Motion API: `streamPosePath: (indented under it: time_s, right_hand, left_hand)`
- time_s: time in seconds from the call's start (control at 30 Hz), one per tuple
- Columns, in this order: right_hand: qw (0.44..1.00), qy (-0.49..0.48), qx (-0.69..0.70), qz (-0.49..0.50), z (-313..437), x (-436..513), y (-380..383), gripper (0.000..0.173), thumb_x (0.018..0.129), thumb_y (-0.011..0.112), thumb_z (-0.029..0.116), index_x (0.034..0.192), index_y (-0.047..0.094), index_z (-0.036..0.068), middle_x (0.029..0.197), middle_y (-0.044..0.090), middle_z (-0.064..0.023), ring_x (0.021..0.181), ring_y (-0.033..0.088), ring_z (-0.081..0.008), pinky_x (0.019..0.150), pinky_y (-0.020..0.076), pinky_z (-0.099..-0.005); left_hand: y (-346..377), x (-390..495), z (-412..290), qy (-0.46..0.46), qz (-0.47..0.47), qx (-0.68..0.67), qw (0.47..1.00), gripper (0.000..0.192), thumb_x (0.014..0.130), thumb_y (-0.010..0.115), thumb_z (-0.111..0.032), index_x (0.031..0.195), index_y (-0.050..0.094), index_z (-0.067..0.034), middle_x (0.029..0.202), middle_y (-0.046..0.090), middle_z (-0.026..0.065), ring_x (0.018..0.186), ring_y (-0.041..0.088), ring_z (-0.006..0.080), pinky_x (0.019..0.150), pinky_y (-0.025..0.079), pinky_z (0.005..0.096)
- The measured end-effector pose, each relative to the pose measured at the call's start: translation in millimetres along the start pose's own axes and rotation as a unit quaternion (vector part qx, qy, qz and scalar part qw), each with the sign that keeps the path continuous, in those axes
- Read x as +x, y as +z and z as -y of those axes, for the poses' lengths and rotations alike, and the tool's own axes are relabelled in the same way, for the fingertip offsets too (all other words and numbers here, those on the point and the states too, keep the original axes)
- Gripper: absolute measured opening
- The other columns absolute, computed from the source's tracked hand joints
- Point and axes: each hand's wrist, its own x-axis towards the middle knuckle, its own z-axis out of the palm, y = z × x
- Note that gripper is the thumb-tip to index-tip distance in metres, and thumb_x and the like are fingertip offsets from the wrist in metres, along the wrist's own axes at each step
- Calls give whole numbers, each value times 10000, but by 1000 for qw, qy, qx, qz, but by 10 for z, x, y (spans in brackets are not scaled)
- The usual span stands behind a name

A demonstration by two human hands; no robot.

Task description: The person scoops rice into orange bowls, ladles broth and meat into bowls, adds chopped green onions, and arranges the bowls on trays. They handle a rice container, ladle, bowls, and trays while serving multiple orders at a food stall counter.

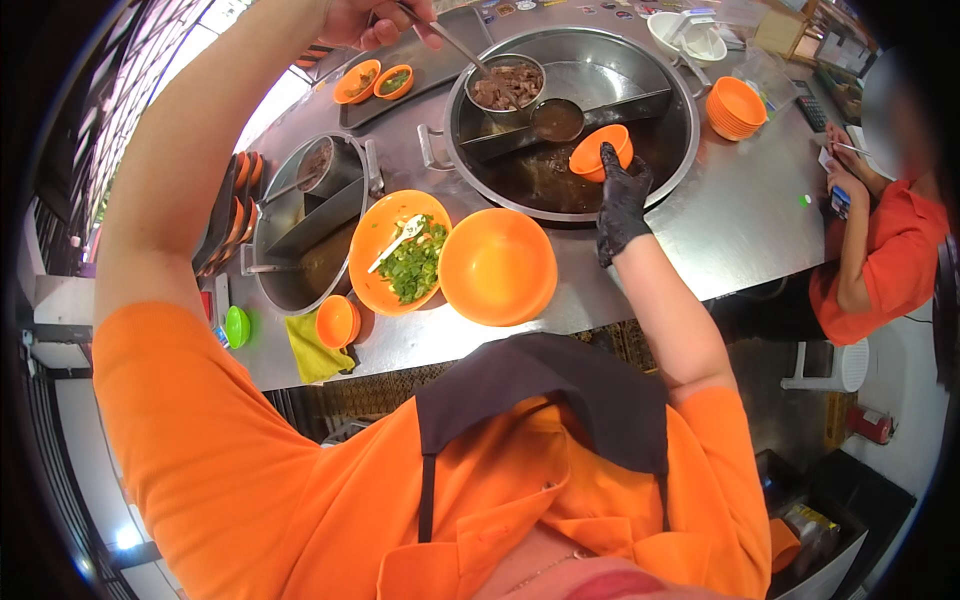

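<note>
My left hand (pixel 382 22), bare, grips the long metal handle of a utensil (pixel 457 46) at the top edge. The utensil's lower end is in a metal container of chopped meat (pixel 517 81), inside a large divided steel pot (pixel 684 161). In my right hand (pixel 624 196), black-gloved, is a small orange bowl (pixel 589 154), tilted above the pot's dark broth. A small round metal vessel of broth (pixel 557 121) is at the divider. Nearer me are a large orange bowl (pixel 498 267) and another (pixel 363 259) with chopped greens and a white spoon.
A second divided pot (pixel 259 281) stands at left, by small orange bowls (pixel 337 321), a yellow cloth (pixel 315 352) and a green bowl (pixel 238 327). Stacked orange bowls (pixel 735 109) stand right of the large pot. A person in red (pixel 877 262) is at the table's right side.
</note>
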Motion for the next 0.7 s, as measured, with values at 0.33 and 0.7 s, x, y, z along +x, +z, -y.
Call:
streamPosePath:
  time_s: [0.33,0.7]
  right_hand:
    - [942,231,230,79,37,-62,495,300,847,727,240,1079,606,93,1015,636,-36,887,625,-159,683,533,-293]
    - [948,164,260,87,401,125,470,312,862,704,254,1110,592,102,1077,637,-70,905,642,-193,727,572,-296]
  left_hand:
    - [254,-387,108,2,-95,-28,995,135,814,602,-114,753,628,4,605,552,84,423,453,144,414,399,292]
    - [1340,-1141,560,79,-236,136,959,284,830,532,-219,947,673,-1,615,553,107,536,546,193,552,445,344]
